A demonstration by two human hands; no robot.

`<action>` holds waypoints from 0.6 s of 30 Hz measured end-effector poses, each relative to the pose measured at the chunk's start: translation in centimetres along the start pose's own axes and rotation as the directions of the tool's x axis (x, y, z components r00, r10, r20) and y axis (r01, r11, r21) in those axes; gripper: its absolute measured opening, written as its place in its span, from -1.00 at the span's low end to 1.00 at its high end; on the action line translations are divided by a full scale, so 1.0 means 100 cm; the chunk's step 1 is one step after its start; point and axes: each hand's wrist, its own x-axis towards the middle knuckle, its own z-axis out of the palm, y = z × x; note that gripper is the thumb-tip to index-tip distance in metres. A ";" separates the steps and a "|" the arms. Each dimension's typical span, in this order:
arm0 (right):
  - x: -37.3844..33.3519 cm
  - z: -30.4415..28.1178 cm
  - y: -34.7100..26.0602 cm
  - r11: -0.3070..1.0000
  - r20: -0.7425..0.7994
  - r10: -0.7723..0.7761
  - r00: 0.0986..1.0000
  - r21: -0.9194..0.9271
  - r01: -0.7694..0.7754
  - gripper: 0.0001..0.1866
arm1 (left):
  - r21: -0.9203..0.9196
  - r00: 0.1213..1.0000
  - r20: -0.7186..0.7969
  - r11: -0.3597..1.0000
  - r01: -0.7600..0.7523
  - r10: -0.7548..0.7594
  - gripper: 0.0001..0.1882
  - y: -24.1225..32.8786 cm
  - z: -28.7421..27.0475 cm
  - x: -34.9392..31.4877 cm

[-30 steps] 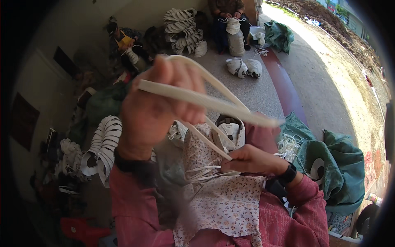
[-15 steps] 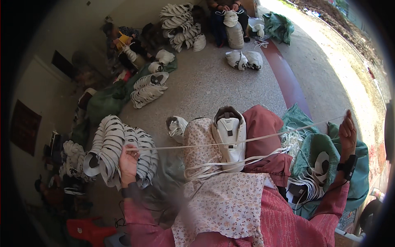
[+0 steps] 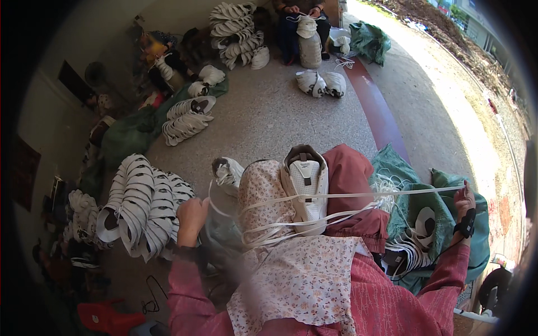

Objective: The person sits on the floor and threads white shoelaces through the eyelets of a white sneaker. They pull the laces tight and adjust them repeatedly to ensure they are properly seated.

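A white shoe upper (image 3: pixel 307 185) with a dark brown collar lies on my lap, its toe toward me. My right hand (image 3: pixel 464 203), out at the right, pinches one end of a white shoelace (image 3: pixel 392 193). From there the lace runs taut across the shoe upper to my left thigh. More lace strands lie slack over both thighs below it. At the left, my left hand (image 3: pixel 192 218) is closed, with a curved, loose stretch of lace at its fingertips. Just beyond that hand stand nested rows of white shoe uppers (image 3: pixel 137 193).
A green sack (image 3: pixel 476 241) with uppers and a bundle of white laces (image 3: pixel 388 187) lie at my right. A single upper (image 3: pixel 227 173) rests by my left knee. Further off are stacked uppers (image 3: pixel 188 120), a seated co-worker (image 3: pixel 302 17) and a red stool (image 3: pixel 106 316).
The lace that stretched between both hands has slackened on the left and curls beside my left hand. My left hand has turned and closed; my right hand has come down a little.
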 end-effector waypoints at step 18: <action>-0.240 0.228 0.107 0.074 0.918 -0.079 0.389 -0.384 0.920 -0.77 | -0.861 0.644 0.133 0.411 -0.301 0.753 -0.71 0.204 -0.024 -0.009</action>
